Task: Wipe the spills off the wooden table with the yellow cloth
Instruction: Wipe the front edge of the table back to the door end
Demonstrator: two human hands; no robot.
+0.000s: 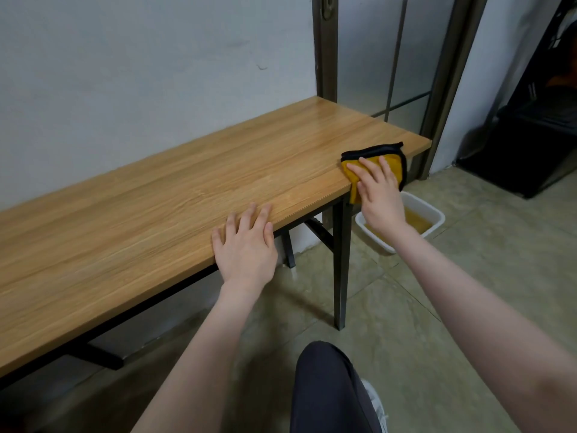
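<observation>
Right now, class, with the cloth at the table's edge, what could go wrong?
1. The yellow cloth already overhangs the wooden table edge under the right hand; it might slip off.
2. Wiped liquid could miss the white tub below and wet the tiled floor.

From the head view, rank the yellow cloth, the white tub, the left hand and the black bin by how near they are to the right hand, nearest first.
1. Yellow cloth: directly under the right hand, at the table's near right corner.
2. White tub: on the floor just below and right of that hand.
3. Left hand: flat on the table's front edge, further left.
4. Black bin: against the far right wall.
</observation>
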